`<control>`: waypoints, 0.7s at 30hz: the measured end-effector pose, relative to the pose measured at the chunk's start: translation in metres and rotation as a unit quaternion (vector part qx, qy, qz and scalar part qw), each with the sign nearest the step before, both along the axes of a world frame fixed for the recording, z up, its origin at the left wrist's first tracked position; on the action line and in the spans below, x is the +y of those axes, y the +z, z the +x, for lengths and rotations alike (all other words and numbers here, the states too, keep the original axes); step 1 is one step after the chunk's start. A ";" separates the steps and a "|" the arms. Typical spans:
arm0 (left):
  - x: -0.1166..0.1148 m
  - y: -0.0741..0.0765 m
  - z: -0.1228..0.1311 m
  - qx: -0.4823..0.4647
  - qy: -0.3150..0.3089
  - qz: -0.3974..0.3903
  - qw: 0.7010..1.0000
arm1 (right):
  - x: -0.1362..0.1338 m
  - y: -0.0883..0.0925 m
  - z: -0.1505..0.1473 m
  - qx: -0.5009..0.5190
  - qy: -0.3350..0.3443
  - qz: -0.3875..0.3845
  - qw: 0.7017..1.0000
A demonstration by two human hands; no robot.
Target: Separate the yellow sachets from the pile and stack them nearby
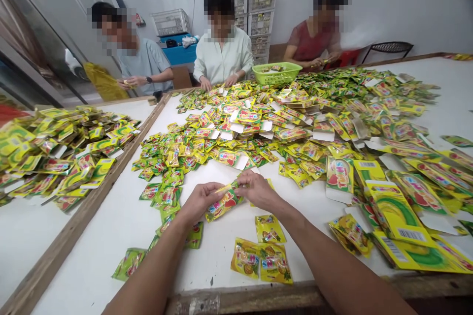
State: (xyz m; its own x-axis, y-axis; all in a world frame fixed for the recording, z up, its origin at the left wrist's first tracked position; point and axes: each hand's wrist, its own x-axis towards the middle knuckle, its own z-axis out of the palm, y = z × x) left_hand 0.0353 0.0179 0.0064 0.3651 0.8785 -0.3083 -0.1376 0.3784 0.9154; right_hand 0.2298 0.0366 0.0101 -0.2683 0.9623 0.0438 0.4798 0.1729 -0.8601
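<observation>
Fingers [211, 190] of left hand [197, 203] and right hand [261, 192]: pinched nearly closed on opposite ends of printed carton [222, 207], over table [300, 251], inward of near edge. Probably light, slightly slick; thin card, easily creased. Best held along stiff folded side edges, squeezed gently, end flap left free.

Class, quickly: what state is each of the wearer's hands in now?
Left hand: closed, holding a small box.
Right hand: pinched at the box's end, contents unclear.
</observation>
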 end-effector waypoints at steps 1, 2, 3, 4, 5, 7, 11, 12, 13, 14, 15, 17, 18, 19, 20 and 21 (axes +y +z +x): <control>0.000 0.000 0.000 0.002 -0.005 -0.004 1.000 | 0.000 0.000 0.000 -0.003 0.020 0.000 1.000; 0.000 -0.001 0.000 0.002 -0.004 -0.006 1.000 | 0.000 0.000 0.000 0.004 0.042 -0.006 0.999; 0.001 -0.001 0.000 0.000 0.002 -0.007 1.000 | 0.000 0.001 0.001 0.020 0.057 -0.016 0.998; 0.002 -0.001 0.000 -0.004 0.012 -0.006 1.000 | 0.000 0.002 0.001 0.040 0.061 -0.028 0.997; 0.002 -0.001 0.001 -0.011 0.026 -0.004 1.000 | 0.000 0.004 0.001 0.058 0.052 -0.034 0.996; 0.004 -0.001 0.002 -0.021 0.052 0.003 0.998 | -0.002 0.006 -0.001 0.066 0.007 -0.023 0.997; 0.003 -0.002 0.002 -0.020 0.074 0.018 0.997 | -0.009 0.006 -0.012 -0.003 -0.013 0.020 1.000; 0.003 -0.002 0.002 -0.017 0.074 0.021 0.997 | -0.010 0.005 -0.014 -0.011 -0.003 0.017 1.000; 0.002 -0.002 0.002 -0.016 0.073 0.023 0.997 | -0.011 0.005 -0.015 -0.012 0.004 0.015 1.000; 0.001 -0.001 0.002 -0.017 0.072 0.026 0.997 | -0.012 0.004 -0.016 -0.005 0.007 0.014 1.000; 0.001 0.000 0.003 -0.019 0.070 0.028 0.997 | -0.012 0.004 -0.017 0.006 0.007 0.015 1.000; -0.001 0.002 0.006 -0.024 0.061 0.024 0.998 | -0.014 0.004 -0.018 0.030 0.010 0.015 0.999; -0.002 0.003 0.008 -0.024 0.055 0.015 0.998 | -0.015 0.004 -0.019 0.040 0.020 0.008 0.999; -0.003 0.004 0.009 -0.021 0.050 0.005 0.999 | -0.015 0.004 -0.020 0.049 0.036 -0.003 0.998; -0.004 0.006 0.011 -0.013 0.047 -0.006 0.999 | -0.015 0.005 -0.020 0.058 0.052 -0.016 0.997; -0.006 0.008 0.011 0.000 0.047 -0.016 0.999 | -0.015 0.006 -0.019 0.066 0.062 -0.029 0.995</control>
State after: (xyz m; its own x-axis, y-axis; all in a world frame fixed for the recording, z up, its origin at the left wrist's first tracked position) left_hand 0.0459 0.0124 0.0145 0.2818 0.8985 -0.3365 -0.1729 0.3925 0.9033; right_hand 0.2105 0.0216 0.0163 -0.3803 0.9243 0.0328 0.3397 0.1725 -0.9246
